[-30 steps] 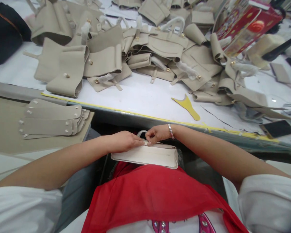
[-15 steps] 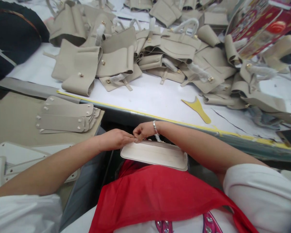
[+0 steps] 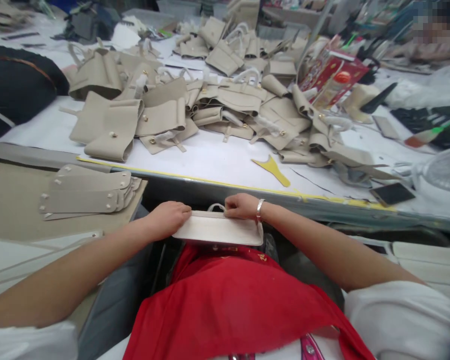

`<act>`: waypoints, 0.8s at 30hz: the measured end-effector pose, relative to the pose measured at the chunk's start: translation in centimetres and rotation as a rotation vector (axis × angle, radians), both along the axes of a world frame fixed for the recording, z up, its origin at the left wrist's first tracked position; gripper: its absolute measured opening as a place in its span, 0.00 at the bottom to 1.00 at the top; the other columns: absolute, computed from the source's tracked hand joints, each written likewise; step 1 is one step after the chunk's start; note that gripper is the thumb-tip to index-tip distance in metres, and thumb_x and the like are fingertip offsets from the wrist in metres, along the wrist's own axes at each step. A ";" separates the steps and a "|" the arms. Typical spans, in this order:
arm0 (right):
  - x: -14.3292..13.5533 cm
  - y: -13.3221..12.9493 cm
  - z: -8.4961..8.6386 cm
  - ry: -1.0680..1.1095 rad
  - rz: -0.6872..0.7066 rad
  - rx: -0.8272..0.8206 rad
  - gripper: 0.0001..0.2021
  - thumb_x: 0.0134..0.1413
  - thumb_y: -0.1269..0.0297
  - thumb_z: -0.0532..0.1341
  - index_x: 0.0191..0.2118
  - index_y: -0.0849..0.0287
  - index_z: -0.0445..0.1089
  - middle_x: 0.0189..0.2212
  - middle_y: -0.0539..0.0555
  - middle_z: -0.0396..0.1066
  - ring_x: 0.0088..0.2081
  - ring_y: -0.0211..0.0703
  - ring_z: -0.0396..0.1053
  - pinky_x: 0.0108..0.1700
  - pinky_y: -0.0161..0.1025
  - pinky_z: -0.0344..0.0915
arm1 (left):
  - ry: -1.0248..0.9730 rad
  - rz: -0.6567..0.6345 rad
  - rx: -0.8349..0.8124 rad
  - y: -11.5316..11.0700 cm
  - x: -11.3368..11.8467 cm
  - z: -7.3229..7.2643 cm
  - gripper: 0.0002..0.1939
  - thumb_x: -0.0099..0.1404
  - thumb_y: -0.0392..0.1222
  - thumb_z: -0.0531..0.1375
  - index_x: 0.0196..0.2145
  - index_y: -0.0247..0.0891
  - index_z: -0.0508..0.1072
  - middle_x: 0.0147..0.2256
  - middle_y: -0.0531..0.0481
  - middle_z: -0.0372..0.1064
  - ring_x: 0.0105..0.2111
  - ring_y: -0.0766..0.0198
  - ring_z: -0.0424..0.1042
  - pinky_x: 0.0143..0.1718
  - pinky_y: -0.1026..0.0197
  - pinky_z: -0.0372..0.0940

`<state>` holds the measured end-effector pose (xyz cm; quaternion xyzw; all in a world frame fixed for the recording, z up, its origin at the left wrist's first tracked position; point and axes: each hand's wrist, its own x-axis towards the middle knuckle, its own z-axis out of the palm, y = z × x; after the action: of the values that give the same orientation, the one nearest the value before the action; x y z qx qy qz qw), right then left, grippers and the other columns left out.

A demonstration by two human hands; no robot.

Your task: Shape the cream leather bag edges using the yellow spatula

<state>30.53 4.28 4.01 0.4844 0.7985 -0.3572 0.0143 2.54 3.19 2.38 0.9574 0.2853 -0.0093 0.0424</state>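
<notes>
Just above my lap, at the table's edge, is a pale cream handbag piece (image 3: 219,229) with a wrapped handle loop (image 3: 216,206) showing behind its upper edge. My left hand (image 3: 172,217) grips its upper left corner, fingers bent over the edge. Along the same upper edge, right of the middle, my right hand (image 3: 242,206) is closed on it beside the handle. A bracelet circles the right wrist. The underside of the piece and most of my fingertips are hidden.
Beige unfinished bags (image 3: 161,115) are heaped along the white table (image 3: 195,160). Nearer lie a yellow forked tool (image 3: 273,170) and a phone (image 3: 392,193). Flat beige panels (image 3: 86,192) are stacked on a board at left. A red box (image 3: 332,75) stands behind, and a person (image 3: 438,35) is at far right.
My hands were together at the bag piece's upper left corner; now they are apart, the right one moved rightward along the edge. The view has tilted up, showing more of the room.
</notes>
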 end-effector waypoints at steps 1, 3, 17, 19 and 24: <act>0.6 -1.5 0.5 0.012 -0.041 0.132 0.07 0.50 0.63 0.58 0.25 0.60 0.64 0.22 0.47 0.62 0.25 0.34 0.57 0.28 0.33 0.52 | -0.049 0.000 0.029 -0.7 0.4 0.0 0.13 0.61 0.34 0.53 0.43 0.36 0.72 0.48 0.43 0.67 0.46 0.57 0.67 0.49 0.55 0.61; 1.9 -4.9 1.0 0.083 -0.101 0.360 0.08 0.55 0.63 0.55 0.30 0.60 0.67 0.26 0.51 0.65 0.29 0.36 0.61 0.32 0.34 0.55 | -0.188 -0.008 0.061 -2.5 1.6 0.0 0.15 0.64 0.38 0.52 0.47 0.36 0.69 0.51 0.42 0.64 0.50 0.55 0.64 0.51 0.51 0.58; 3.3 -15.8 -4.6 0.098 -0.163 0.989 0.04 0.55 0.68 0.57 0.35 0.55 0.69 0.32 0.49 0.72 0.43 0.38 0.65 0.58 0.44 0.47 | -0.449 -0.081 0.193 -9.0 7.4 -3.8 0.11 0.65 0.35 0.51 0.41 0.36 0.71 0.45 0.46 0.70 0.47 0.58 0.66 0.47 0.55 0.62; 3.3 -15.8 -4.5 0.099 -0.173 1.000 0.04 0.55 0.69 0.57 0.34 0.55 0.69 0.32 0.48 0.72 0.42 0.38 0.65 0.58 0.44 0.47 | -0.424 -0.084 0.236 -9.0 7.5 -3.6 0.11 0.64 0.34 0.51 0.41 0.36 0.71 0.45 0.45 0.70 0.47 0.59 0.67 0.47 0.55 0.62; 3.0 -15.5 -4.2 0.072 -0.214 0.932 0.06 0.55 0.68 0.55 0.31 0.55 0.69 0.33 0.50 0.71 0.41 0.39 0.64 0.58 0.44 0.46 | -0.372 -0.075 0.300 -9.1 8.0 -3.0 0.13 0.64 0.34 0.50 0.41 0.35 0.72 0.45 0.44 0.70 0.46 0.59 0.67 0.47 0.55 0.62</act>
<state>33.50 -11.27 -0.23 0.5059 0.8193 0.0231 -0.2688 10.58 -5.94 -0.62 0.9482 0.2349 0.2081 -0.0487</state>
